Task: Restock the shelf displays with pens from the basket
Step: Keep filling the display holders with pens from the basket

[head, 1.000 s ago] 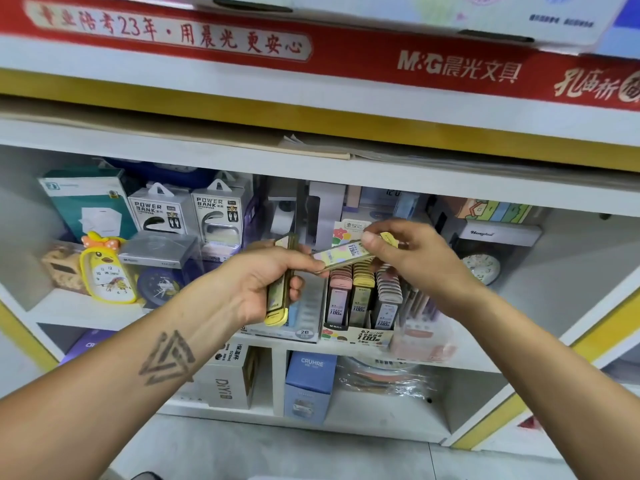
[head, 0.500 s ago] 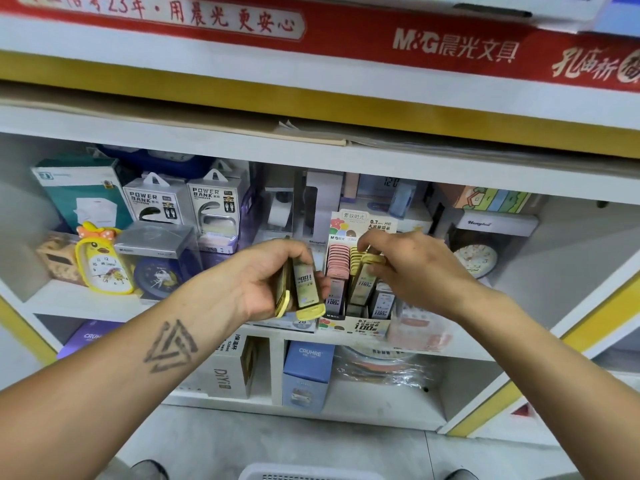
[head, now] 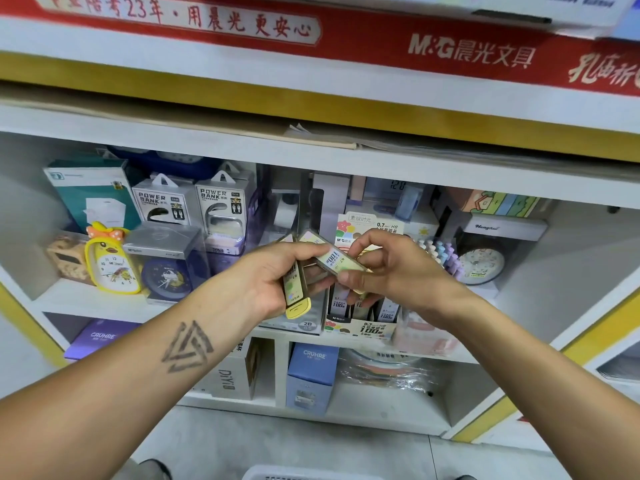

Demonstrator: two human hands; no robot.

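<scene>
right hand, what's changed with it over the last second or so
Half a second ago the right hand was down at the display box, slotting a yellow lead case into its rows. It has come back to the left hand and now pinches the next yellow case from the bunch held there. The left hand still grips its other cases; the shelf goods are unchanged.

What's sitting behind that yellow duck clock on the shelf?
Behind the yellow duck clock stands a teal box, with two power bank boxes to its right. The clock covers the teal box's lower edge, so whatever lies directly behind the clock is hidden.
</scene>
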